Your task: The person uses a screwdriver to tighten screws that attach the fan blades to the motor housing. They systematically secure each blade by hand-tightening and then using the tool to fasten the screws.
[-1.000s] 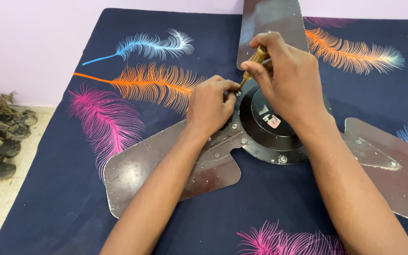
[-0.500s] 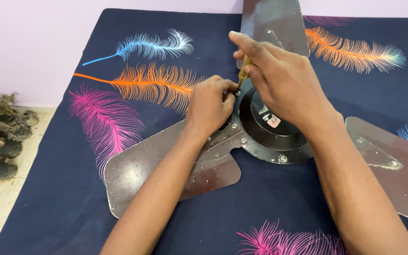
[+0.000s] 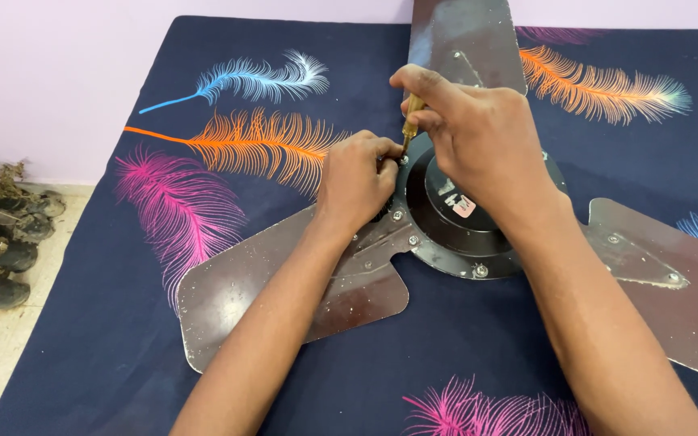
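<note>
Landmark: the dark motor hub (image 3: 462, 214) of a ceiling fan lying flat on a navy cloth with feather print (image 3: 228, 161).

Right hand (image 3: 478, 141) sits over the hub's far-left edge, fingers closed round the amber handle of a screwdriver (image 3: 412, 113). The tool stands near upright, tip down at the hub rim. Only a short stretch of handle shows; the shaft is mostly hidden.

Left hand (image 3: 357, 182) rests against the hub's left side, fingertips curled tight at the screw point beside the tool tip. Whether they pinch a screw or merely steady the tip cannot be told.

Near-left blade (image 3: 284, 299) runs out from the hub toward the viewer's left; a second blade (image 3: 462, 36) extends beyond the hub, and a third (image 3: 672, 282) to its right.

Judgement: the screwdriver is light, rigid and smooth-handled, best held high on the handle with downward pressure to prevent slipping. The blades look like thin sheet metal, liable to flex; the hub is likely heavy and is the sound place to brace.
</note>
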